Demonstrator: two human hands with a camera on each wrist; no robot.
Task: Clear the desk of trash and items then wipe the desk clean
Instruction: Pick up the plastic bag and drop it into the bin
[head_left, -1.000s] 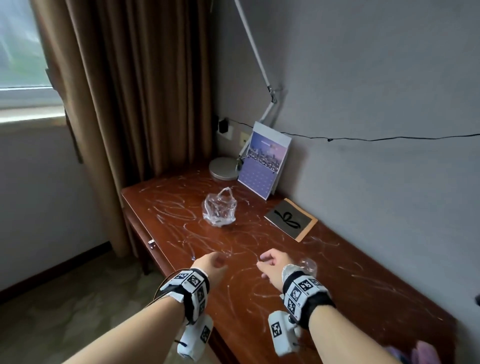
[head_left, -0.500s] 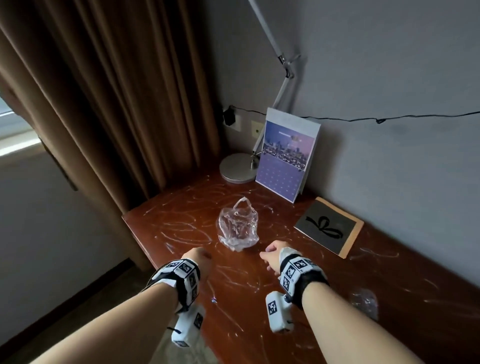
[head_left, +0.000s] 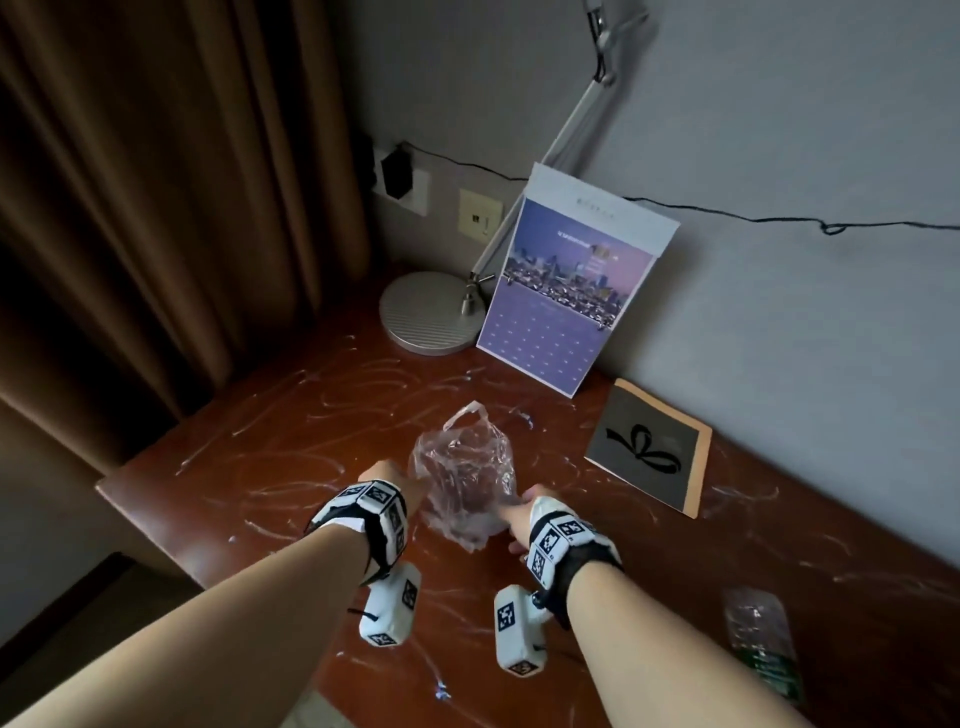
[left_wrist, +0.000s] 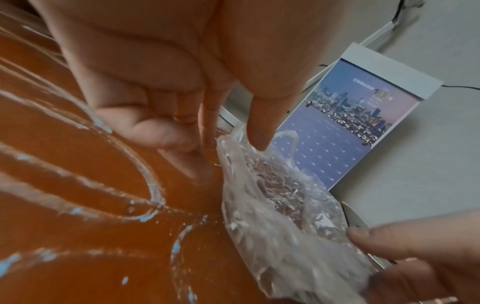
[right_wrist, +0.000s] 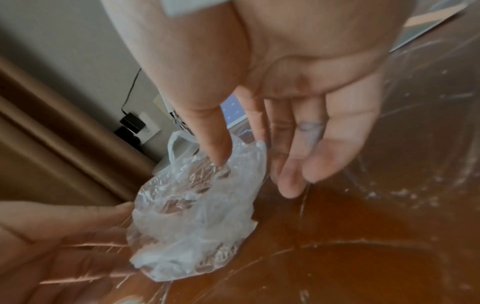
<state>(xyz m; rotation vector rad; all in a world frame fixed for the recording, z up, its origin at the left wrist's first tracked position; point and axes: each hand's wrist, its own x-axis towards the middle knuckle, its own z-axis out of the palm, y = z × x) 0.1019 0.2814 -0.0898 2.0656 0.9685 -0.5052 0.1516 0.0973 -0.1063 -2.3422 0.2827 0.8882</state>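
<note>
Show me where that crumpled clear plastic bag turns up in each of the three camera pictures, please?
Head view: the plastic bag lies mid-desk, between the two hands.
Left wrist view: the bag fills the lower middle, right of the left hand.
Right wrist view: the bag sits centre-left, below the thumb of the right hand.
Shared landmark: the purple calendar against the wall, seen behind the bag in all three views.

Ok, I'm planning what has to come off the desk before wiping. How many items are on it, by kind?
Clear plastic bags: 1
Flattened plastic bottles: 1
Notebooks: 1
Calendars: 1
Desk lamps: 1
Total: 5
</note>
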